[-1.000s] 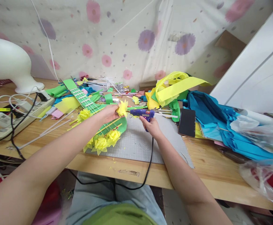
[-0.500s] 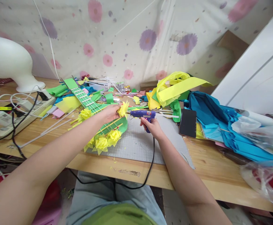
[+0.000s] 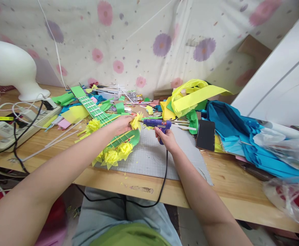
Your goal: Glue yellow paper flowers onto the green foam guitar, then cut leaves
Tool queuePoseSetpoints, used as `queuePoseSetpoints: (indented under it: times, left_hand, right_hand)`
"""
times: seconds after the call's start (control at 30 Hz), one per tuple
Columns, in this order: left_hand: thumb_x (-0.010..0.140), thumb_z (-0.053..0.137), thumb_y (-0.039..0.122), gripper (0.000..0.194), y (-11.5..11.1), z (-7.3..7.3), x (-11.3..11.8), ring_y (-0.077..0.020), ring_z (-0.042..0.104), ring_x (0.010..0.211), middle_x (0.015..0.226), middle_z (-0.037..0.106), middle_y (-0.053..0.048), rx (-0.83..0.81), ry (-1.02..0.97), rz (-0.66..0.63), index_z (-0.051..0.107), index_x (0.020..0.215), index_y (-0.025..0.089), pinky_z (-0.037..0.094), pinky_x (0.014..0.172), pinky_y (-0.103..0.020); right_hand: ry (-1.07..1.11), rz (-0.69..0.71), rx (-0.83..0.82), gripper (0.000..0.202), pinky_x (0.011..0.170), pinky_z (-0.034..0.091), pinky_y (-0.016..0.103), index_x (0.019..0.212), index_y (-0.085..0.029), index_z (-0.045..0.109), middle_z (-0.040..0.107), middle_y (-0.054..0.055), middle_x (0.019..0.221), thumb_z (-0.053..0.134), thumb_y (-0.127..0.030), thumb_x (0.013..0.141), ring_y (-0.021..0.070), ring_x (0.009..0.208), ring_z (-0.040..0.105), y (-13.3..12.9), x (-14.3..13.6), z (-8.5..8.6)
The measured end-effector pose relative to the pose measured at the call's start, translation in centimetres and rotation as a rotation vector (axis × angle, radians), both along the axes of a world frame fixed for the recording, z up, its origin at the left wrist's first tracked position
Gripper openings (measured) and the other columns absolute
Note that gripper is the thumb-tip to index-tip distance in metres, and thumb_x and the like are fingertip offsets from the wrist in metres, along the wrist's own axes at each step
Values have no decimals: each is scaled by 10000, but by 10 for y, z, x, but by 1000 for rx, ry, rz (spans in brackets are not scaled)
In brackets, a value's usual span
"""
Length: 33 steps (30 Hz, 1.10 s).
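My left hand (image 3: 123, 125) pinches a yellow paper flower (image 3: 136, 121) above a green paper guitar (image 3: 93, 107) with white strings and frets. My right hand (image 3: 166, 137) is wrapped round the grip of a purple glue gun (image 3: 156, 124), a white glue stick poking out of its back. The gun's nozzle points left and meets the flower's edge or lies very close to it. More yellow paper flowers (image 3: 112, 156) sit along the guitar body's near edge, and others lie on its left side. My left forearm hides part of the guitar.
Under the work lies a grey cutting mat (image 3: 151, 160). A black phone (image 3: 206, 135) rests at its right, beside blue paper (image 3: 226, 119). Yellow paper strips (image 3: 198, 99) are heaped behind. A power strip (image 3: 28, 126) with cables and a white foam head (image 3: 11, 65) stand left. The gun's black cord (image 3: 162, 186) hangs over the table edge.
The glue gun's nozzle and the yellow flower have come together, with the flower slightly further right. The gun has barely shifted, and both hands keep their holds.
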<state>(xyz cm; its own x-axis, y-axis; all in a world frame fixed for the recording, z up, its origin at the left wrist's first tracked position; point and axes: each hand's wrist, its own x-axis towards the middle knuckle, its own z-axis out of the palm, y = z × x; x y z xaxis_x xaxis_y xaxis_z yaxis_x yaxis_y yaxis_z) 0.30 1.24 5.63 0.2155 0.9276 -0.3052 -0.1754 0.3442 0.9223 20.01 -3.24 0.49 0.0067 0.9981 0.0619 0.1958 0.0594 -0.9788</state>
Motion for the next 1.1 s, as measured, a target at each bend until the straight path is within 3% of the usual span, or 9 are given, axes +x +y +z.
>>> queuePoseSetpoints:
  times: [0.4, 0.63, 1.1]
  left_hand:
    - [809, 470, 87, 159, 2, 0, -1, -155, 609, 674, 814, 643, -103, -17, -16, -6, 605, 892, 105, 530, 645, -305]
    - [811, 457, 78, 168, 1, 4, -1, -163, 617, 720, 853, 648, -120, -16, -11, 25, 616, 863, 86, 535, 695, -322]
    - [814, 482, 104, 150, 0, 3, -2, -137, 613, 669, 819, 646, -104, 16, 13, -12, 631, 805, 91, 516, 649, -267]
  right_hand:
    - [-33, -72, -2, 463, 427, 373, 218, 513, -193, 463, 489, -17, 490, 575, -613, 672, 75, 416, 429, 7, 2, -8]
    - [-71, 1, 23, 452, 444, 372, 228, 615, -165, 605, 506, -8, 497, 556, -607, 697, 80, 427, 417, 0, 4, -3]
    - [-21, -2, 5, 465, 423, 348, 230, 534, -196, 453, 469, -18, 503, 571, -627, 662, 79, 423, 410, 1, 1, -3]
